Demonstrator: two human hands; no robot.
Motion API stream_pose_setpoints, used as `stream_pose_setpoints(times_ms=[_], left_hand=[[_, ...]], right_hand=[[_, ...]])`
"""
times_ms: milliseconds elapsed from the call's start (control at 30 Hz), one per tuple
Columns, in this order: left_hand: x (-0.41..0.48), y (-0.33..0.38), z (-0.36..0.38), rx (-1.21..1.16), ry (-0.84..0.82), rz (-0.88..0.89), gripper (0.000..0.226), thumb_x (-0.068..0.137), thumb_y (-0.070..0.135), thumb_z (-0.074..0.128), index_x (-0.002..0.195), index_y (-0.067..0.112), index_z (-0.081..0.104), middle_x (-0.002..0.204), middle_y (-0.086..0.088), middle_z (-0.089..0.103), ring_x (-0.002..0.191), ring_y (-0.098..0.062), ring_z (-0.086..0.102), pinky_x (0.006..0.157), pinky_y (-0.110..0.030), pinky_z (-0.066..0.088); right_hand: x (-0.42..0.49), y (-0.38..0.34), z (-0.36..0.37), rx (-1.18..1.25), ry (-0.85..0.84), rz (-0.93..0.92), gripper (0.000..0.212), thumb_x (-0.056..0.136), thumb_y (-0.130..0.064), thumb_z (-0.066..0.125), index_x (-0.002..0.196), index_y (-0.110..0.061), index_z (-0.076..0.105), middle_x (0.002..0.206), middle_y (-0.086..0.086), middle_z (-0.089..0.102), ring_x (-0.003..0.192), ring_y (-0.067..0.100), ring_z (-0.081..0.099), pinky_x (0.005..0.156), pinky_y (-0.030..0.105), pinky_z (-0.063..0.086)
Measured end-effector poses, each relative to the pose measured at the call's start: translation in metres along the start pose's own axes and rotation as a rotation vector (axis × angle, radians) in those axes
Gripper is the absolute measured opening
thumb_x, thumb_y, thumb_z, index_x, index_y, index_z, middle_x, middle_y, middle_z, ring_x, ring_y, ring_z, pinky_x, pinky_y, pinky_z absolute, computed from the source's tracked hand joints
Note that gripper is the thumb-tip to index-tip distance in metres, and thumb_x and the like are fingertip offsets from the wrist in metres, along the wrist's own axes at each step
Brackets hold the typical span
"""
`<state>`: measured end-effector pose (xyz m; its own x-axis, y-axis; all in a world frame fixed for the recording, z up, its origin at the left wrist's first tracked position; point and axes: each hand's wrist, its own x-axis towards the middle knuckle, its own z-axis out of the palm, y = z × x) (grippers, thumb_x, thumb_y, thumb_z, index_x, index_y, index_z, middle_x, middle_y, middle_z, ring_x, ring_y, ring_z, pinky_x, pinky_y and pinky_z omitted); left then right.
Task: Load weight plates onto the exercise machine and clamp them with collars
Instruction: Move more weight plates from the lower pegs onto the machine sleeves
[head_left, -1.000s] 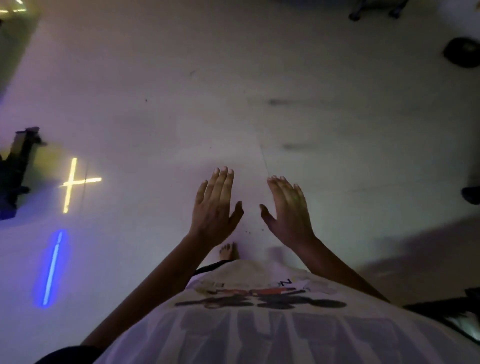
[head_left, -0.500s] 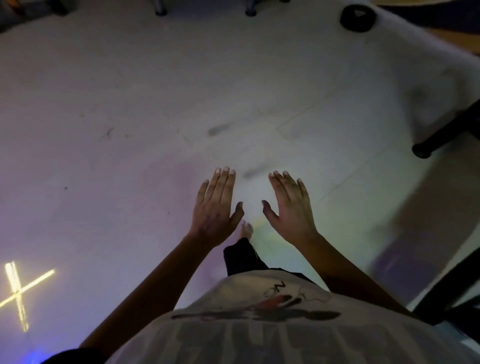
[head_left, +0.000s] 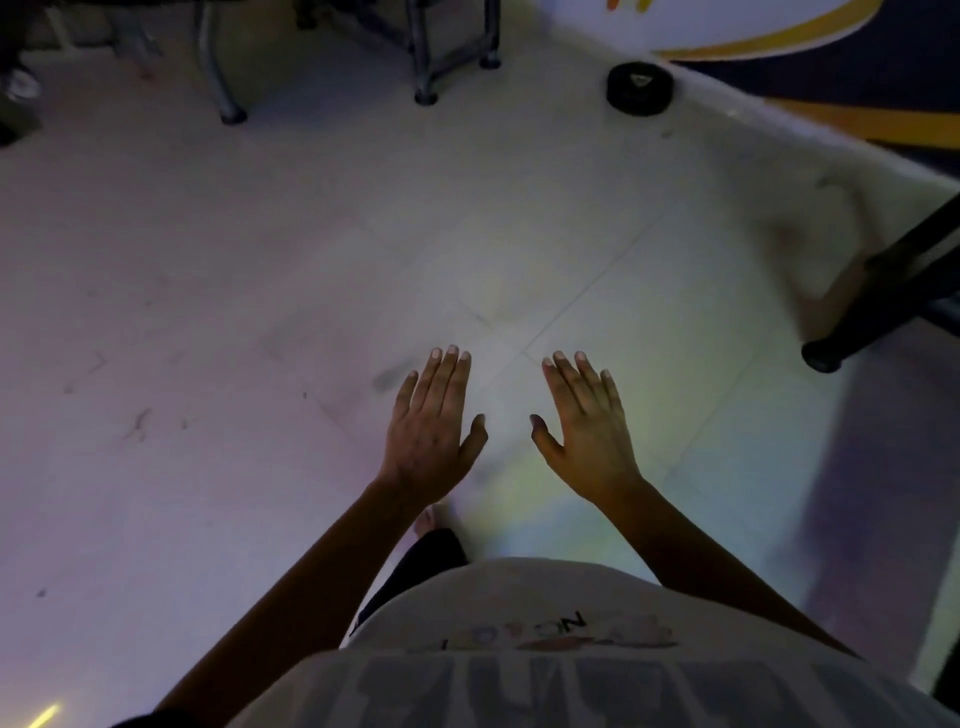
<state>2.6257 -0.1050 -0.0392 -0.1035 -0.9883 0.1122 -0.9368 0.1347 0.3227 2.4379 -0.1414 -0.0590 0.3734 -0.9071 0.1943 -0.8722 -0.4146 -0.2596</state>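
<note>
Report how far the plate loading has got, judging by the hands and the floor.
Done: nothing visible; no plate is loaded or clamped in view. In hand: nothing; the left hand and right hand are open and empty above the floor. Left: everything, starting perhaps with the black disc, possibly a plate, lying ahead.

Pale tiled floor (head_left: 260, 260), black weight plate (head_left: 640, 88), white printed shirt (head_left: 519, 675)

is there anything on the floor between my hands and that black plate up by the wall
Nothing visible. Both hands, left and right, are open and empty, and the black plate lies flat ahead and slightly right. Only bare floor lies between. The frame legs stand left of that line, the black bar right of it.
</note>
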Motion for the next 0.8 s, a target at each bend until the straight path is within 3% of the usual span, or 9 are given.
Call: stream_pose_setpoints(times_ms=[267,433,800], left_hand=[[0.212,-0.068,0.01,-0.037,-0.033,0.168,0.065,0.086,0.032,0.044,0.14,0.002,0.025,0.146,-0.018,0.032,0.137,-0.032,0.024,0.109,-0.044,0.015],[0.337,-0.092,0.008,-0.054,-0.069,0.297,0.064,0.086,0.032,0.045,0.14,0.003,0.026,0.146,-0.017,0.033,0.137,-0.031,0.026,0.109,-0.042,0.016],[0.598,-0.085,0.058,-0.083,-0.142,0.512,0.066,0.086,0.027,0.052,0.141,0.005,0.024,0.148,-0.016,0.03,0.138,-0.029,0.023,0.11,-0.04,0.014]], right_hand=[[0.171,0.046,0.028,-0.018,0.04,0.179,0.06,0.087,-0.033,0.048,0.139,-0.005,0.034,0.144,0.016,0.039,0.136,0.034,0.028,0.109,0.047,0.012],[0.267,0.071,0.035,-0.04,0.096,0.297,0.059,0.089,-0.03,0.05,0.139,-0.006,0.033,0.145,0.015,0.038,0.137,0.032,0.025,0.11,0.047,0.01],[0.454,0.196,0.057,-0.053,0.185,0.55,0.057,0.09,-0.032,0.047,0.14,-0.006,0.033,0.146,0.015,0.037,0.138,0.028,0.019,0.111,0.044,0.007]])
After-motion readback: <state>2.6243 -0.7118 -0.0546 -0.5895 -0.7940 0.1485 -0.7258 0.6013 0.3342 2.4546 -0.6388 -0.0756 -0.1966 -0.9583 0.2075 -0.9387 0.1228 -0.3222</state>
